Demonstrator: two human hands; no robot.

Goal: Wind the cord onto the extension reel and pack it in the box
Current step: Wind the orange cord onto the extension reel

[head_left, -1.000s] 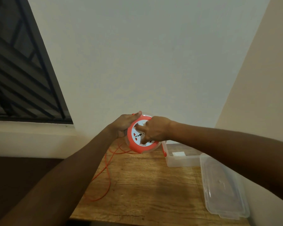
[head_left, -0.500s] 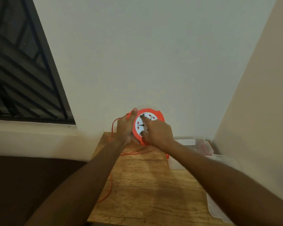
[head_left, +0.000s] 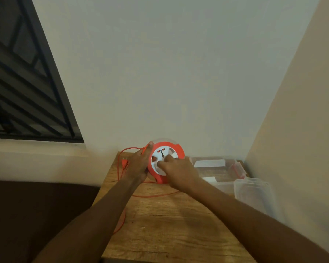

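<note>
An orange extension reel (head_left: 176,149) with a white socket face is held tilted above the far end of the wooden table (head_left: 171,224). My left hand (head_left: 139,166) grips its left rim from behind. My right hand (head_left: 179,172) presses fingers on the white face. The thin orange cord (head_left: 156,195) trails loose across the table and off its left edge, and its plug (head_left: 124,161) hangs at the far left. A clear plastic box (head_left: 217,168) stands open to the right of the reel.
The box's clear lid (head_left: 254,194) lies on the table's right side by the beige wall. A white wall is close behind the reel. A dark barred window (head_left: 23,82) is at the upper left. Dark floor lies left of the table.
The view has tilted and shifted, so the reel now sits lower over the table. My right hand's fingers have moved round the reel's face. The plug has come into sight at the left.
</note>
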